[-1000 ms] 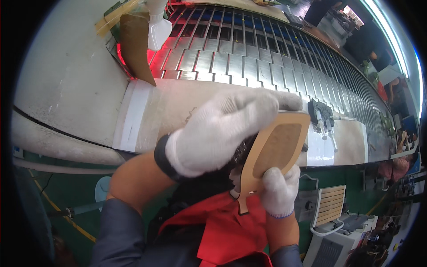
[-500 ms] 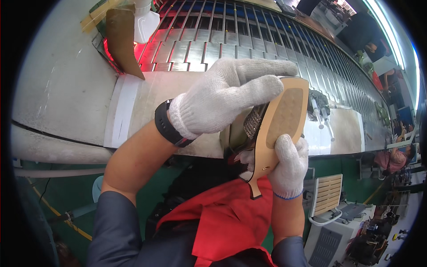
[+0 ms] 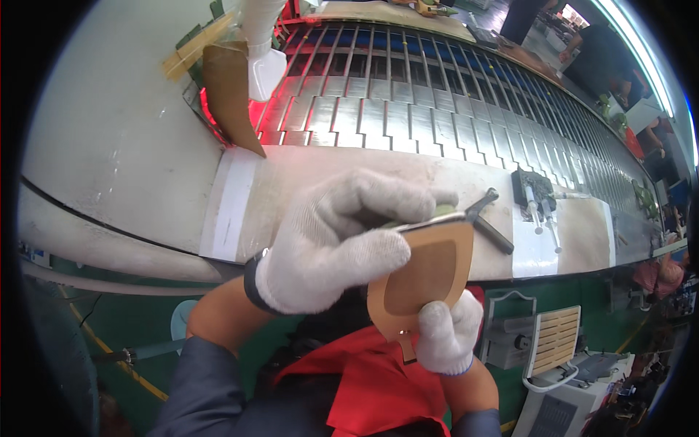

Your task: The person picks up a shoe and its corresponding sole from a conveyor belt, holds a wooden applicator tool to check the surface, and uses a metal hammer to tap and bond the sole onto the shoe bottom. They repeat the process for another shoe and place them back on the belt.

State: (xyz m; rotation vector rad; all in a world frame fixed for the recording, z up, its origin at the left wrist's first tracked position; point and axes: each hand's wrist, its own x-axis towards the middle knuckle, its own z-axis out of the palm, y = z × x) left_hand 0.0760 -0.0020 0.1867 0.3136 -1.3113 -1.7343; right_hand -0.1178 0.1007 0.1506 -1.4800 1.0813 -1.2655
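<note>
A heeled shoe point(image 3: 429, 266) is between my hands with its tan sole facing me and its narrow heel pointing down toward my lap. My right hand point(image 3: 450, 336), in a white knit glove, grips it low on the side, thumb pressed on the sole. My left hand point(image 3: 338, 240), gloved too, is closed about the upper left edge, its thumb along the sole's border and its fingers reaching behind. A bit of green shows behind the sole's top edge. Most of the shoe's upper is hidden.
A dark hammer-like tool point(image 3: 489, 222) lies on the table ledge point(image 3: 291, 178) beside the shoe. Right of it are a dark block point(image 3: 530, 183) and white syringe-like tools point(image 3: 535, 211). Beyond runs a metal slatted conveyor point(image 3: 393, 120); a brown flap point(image 3: 227, 95) hangs near a red glow.
Both hands and the shoe have come lower and nearer to me, and the sole has turned. My left fingers have curled around its edge. The hammer-like tool now shows.
</note>
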